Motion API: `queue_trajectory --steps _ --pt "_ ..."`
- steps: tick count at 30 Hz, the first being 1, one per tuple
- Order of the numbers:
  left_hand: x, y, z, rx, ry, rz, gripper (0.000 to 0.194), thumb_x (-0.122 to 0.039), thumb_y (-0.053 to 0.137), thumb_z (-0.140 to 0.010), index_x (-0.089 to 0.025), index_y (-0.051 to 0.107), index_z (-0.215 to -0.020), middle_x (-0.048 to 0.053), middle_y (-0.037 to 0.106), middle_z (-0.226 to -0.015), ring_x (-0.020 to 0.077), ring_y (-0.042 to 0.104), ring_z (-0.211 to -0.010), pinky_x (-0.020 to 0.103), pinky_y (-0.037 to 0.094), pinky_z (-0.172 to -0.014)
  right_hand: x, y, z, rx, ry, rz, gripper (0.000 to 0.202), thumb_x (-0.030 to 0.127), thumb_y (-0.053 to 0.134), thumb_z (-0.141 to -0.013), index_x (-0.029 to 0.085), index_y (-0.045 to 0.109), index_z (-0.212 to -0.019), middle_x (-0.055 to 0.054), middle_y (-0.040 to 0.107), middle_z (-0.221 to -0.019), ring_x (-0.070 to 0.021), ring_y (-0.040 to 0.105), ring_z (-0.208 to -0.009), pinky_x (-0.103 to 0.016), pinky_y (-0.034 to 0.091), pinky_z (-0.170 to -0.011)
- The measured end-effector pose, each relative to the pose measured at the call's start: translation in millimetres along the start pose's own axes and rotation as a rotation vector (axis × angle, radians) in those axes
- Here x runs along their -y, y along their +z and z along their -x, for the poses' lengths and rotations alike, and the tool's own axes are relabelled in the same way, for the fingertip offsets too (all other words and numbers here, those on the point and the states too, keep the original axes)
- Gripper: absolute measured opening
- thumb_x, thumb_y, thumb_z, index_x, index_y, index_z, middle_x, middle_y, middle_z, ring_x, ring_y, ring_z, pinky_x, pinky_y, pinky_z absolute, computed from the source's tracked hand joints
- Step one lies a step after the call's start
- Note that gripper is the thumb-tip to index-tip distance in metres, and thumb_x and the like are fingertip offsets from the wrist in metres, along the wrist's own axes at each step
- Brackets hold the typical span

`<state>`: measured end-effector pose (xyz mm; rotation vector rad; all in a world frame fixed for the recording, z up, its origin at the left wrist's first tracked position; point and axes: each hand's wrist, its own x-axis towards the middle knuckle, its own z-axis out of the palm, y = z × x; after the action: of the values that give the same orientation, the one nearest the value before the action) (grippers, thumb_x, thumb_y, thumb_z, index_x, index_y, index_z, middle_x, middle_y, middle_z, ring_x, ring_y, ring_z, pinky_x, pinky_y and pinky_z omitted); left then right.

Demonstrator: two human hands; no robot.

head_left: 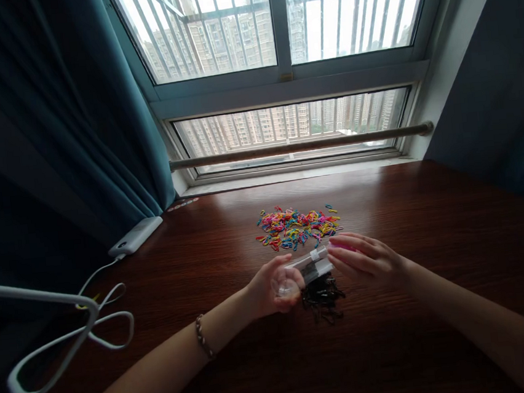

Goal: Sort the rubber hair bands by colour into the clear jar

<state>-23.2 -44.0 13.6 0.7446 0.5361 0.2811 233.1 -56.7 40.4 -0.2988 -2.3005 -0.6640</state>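
My left hand [271,288] grips the rounded end of a clear plastic tube [306,265] that lies tilted over the wooden table [431,217]. My right hand [365,259] is at the tube's other end, fingers closed around a pink cap [341,244]. Just under the tube lies a small heap of black rubber bands [322,297]. A wider scatter of colourful rubber bands [297,226] is spread on the table beyond both hands.
A white power bank [136,235] with a white cable [105,298] lies at the table's left edge. A white lamp arm [35,297] reaches in from the left. Teal curtains [73,116] hang beside the window [281,65].
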Motion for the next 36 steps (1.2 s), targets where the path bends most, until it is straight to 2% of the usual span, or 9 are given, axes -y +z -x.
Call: queue_trajectory --steps 5,11,15,19,22,26,31,34,36 --pt "3 -4.3 1 0.143 -0.069 0.062 0.063 -0.058 0.023 -0.081 -0.007 0.059 -0.072 0.004 0.050 -0.039 0.0037 0.022 -0.021 0.015 0.006 -0.024 -15 -3 11 -0.028 0.105 -0.002 0.044 0.007 0.052 -0.079 0.020 0.048 -0.121 -0.006 0.062 -0.105 -0.0185 0.055 -0.104 -0.033 0.048 -0.091" --pt "3 -8.7 -5 -0.044 0.113 0.059 0.057 -0.057 0.032 -0.080 -0.008 0.059 -0.069 0.000 0.043 -0.038 0.0032 0.027 -0.025 0.015 0.009 -0.027 -10 13 7 -0.034 0.559 -0.402 0.047 0.006 0.037 -0.082 0.023 0.040 -0.126 -0.009 0.048 -0.123 -0.0195 0.047 -0.112 -0.035 0.049 -0.086" --pt "4 -10.0 -4 -0.227 0.239 -0.035 0.051 -0.057 0.038 -0.078 -0.010 0.057 -0.071 0.003 0.052 -0.045 0.0046 0.036 -0.028 0.015 0.019 -0.029 2 21 -2 0.022 0.729 -0.799 0.048 0.016 0.050 -0.079 0.021 0.037 -0.125 -0.012 0.038 -0.129 -0.0210 0.048 -0.108 -0.032 0.051 -0.079" --pt "8 -7.3 -3 -0.315 0.362 -0.301 0.039 -0.050 0.050 -0.075 -0.011 0.054 -0.074 0.004 0.059 -0.050 0.0087 0.045 -0.030 0.017 0.026 -0.030 7 30 -3 -0.058 1.015 -0.919 0.038 0.029 0.057 -0.077 0.019 0.047 -0.112 -0.009 0.053 -0.108 -0.0167 0.057 -0.089 -0.030 0.050 -0.075" --pt "11 -4.3 -2 -0.337 0.427 -0.400 0.032 -0.043 0.057 -0.073 -0.011 0.053 -0.076 0.002 0.058 -0.051 0.0077 0.046 -0.031 0.016 0.026 -0.031 4 30 -2 0.062 1.092 -0.970 0.034 0.034 0.060 -0.074 0.016 0.054 -0.102 -0.006 0.060 -0.090 -0.0166 0.059 -0.080 -0.029 0.050 -0.070" --pt "3 -4.8 -1 -0.282 0.322 -0.287 0.041 -0.050 0.047 -0.076 -0.010 0.055 -0.074 0.003 0.057 -0.047 0.0064 0.040 -0.027 0.015 0.022 -0.027 -4 17 -6 0.104 0.947 -0.922 0.040 0.033 0.065 -0.070 0.016 0.053 -0.104 -0.005 0.062 -0.092 -0.0169 0.059 -0.081 -0.027 0.049 -0.070" --pt "-10 -10.9 -2 0.008 -0.035 -0.044 0.057 -0.057 0.029 -0.080 -0.009 0.057 -0.072 0.004 0.051 -0.040 0.0028 0.024 -0.022 0.013 0.011 -0.023 -8 9 -4 0.093 0.567 -0.536 0.030 0.023 0.057 -0.078 0.019 0.050 -0.107 -0.008 0.060 -0.104 -0.0168 0.057 -0.094 -0.030 0.048 -0.079" --pt "-9 -11.7 -3 0.119 -0.091 0.026 0.060 -0.059 0.027 -0.080 -0.008 0.058 -0.072 0.002 0.047 -0.036 0.0017 0.019 -0.020 0.012 0.007 -0.021 -9 13 6 0.075 0.291 -0.331 0.025 0.013 0.049 -0.081 0.022 0.050 -0.104 -0.006 0.058 -0.111 -0.0179 0.052 -0.105 -0.035 0.047 -0.085" --pt "-6 -11.9 -2 0.155 -0.103 0.052 0.061 -0.060 0.026 -0.080 -0.008 0.058 -0.073 0.001 0.045 -0.035 0.0014 0.016 -0.019 0.012 0.007 -0.020 -13 14 15 0.028 0.206 -0.199 0.024 0.010 0.051 -0.079 0.024 0.052 -0.099 -0.004 0.059 -0.109 -0.0185 0.051 -0.107 -0.038 0.046 -0.088"
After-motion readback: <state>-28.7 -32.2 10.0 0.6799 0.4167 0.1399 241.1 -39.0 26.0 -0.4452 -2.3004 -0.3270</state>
